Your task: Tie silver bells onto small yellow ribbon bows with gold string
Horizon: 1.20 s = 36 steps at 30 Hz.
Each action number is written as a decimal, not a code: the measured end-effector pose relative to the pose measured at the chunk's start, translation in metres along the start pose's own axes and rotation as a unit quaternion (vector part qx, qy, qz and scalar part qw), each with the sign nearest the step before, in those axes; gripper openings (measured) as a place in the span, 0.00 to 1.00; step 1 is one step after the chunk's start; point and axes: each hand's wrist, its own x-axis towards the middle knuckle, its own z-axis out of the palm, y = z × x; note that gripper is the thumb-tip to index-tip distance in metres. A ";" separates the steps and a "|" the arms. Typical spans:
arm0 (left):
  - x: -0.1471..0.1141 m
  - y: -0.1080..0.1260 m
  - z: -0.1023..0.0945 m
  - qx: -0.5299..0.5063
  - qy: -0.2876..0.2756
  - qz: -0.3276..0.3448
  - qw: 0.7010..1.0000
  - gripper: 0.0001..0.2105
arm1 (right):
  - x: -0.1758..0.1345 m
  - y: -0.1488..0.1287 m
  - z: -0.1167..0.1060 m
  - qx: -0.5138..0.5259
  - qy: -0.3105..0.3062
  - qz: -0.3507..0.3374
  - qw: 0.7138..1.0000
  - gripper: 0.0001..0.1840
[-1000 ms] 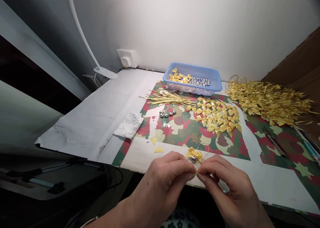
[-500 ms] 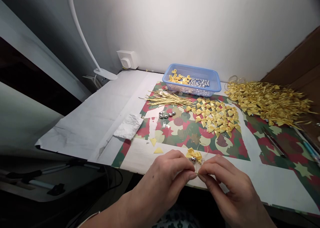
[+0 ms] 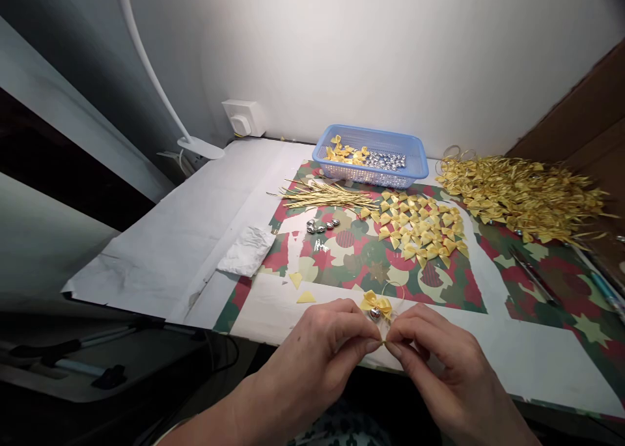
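Note:
Close together at the table's front edge, my left hand (image 3: 327, 342) and my right hand (image 3: 442, 361) each pinch the same thin gold cord (image 3: 383, 343), fingertips nearly meeting. Just beyond the fingertips lies a yellow ribbon bow (image 3: 377, 300) with a round silver bell (image 3: 375, 314) at its near side. A thin cord loop (image 3: 401, 288) curves up behind this bow. Most of the cord is hidden by my fingers. Farther back are rows of yellow bows (image 3: 422, 228), a bundle of gold cords (image 3: 327, 194) and several loose silver bells (image 3: 321, 226).
A blue basket (image 3: 424, 163) of bows and bells stands by the wall. At right lie a big pile of yellow bows with cords (image 3: 527, 195), tweezers (image 3: 534, 275) and pens (image 3: 605, 291). Crumpled white paper (image 3: 247, 252), yellow scraps (image 3: 306, 297) and a lamp (image 3: 200, 148) are left.
Both hands keep their pinch on the cord, with only slight movement. The whole view has shifted a little; the bow and bell stay in front of the fingers.

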 end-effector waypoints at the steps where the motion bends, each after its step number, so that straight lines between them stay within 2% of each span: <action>1: 0.000 0.000 0.000 -0.015 0.000 -0.006 1.000 0.10 | 0.000 0.000 0.001 0.014 0.002 0.009 1.000 0.10; 6: 0.000 -0.006 -0.001 -0.139 0.012 -0.077 0.987 0.07 | 0.001 0.002 0.000 0.066 0.002 0.078 0.995 0.09; 10: 0.003 -0.013 -0.005 -0.174 0.022 -0.115 0.978 0.06 | 0.006 0.013 0.000 -0.010 0.071 0.127 0.989 0.10; 13: 0.005 -0.016 -0.008 -0.185 0.025 -0.112 0.976 0.06 | 0.008 0.019 0.007 -0.101 0.074 0.126 0.984 0.09; 16: 0.004 -0.016 -0.010 -0.195 0.054 -0.062 0.977 0.06 | 0.009 0.016 0.014 -0.121 0.085 0.106 0.983 0.08; 18: 0.003 -0.014 -0.010 -0.207 0.058 -0.036 0.976 0.07 | 0.009 0.010 0.015 -0.092 0.126 0.069 0.985 0.08; 20: 0.001 -0.011 -0.011 -0.228 0.044 -0.053 0.971 0.07 | 0.008 0.003 0.013 -0.041 0.162 0.052 0.985 0.09; 22: 0.001 -0.008 -0.010 -0.251 0.029 -0.098 0.963 0.07 | 0.007 -0.002 0.009 0.029 0.149 0.068 0.986 0.10; 24: 0.001 -0.005 -0.009 -0.261 0.027 -0.134 0.956 0.07 | 0.007 -0.004 0.007 0.109 0.093 0.098 0.985 0.10; 27: 0.002 -0.005 -0.005 -0.244 0.030 -0.136 0.960 0.07 | 0.007 -0.004 0.009 0.190 0.042 0.139 0.971 0.09; 29: 0.002 -0.006 -0.002 -0.219 0.031 -0.131 0.966 0.07 | 0.006 -0.002 0.013 0.192 0.061 0.147 0.968 0.07; 33: 0.003 -0.008 0.001 -0.151 0.014 -0.119 0.981 0.08 | 0.004 0.000 0.018 0.131 0.109 0.102 0.980 0.05; 36: 0.003 -0.008 0.000 -0.087 0.021 -0.084 0.992 0.10 | 0.004 -0.002 0.020 0.076 0.107 0.058 0.990 0.06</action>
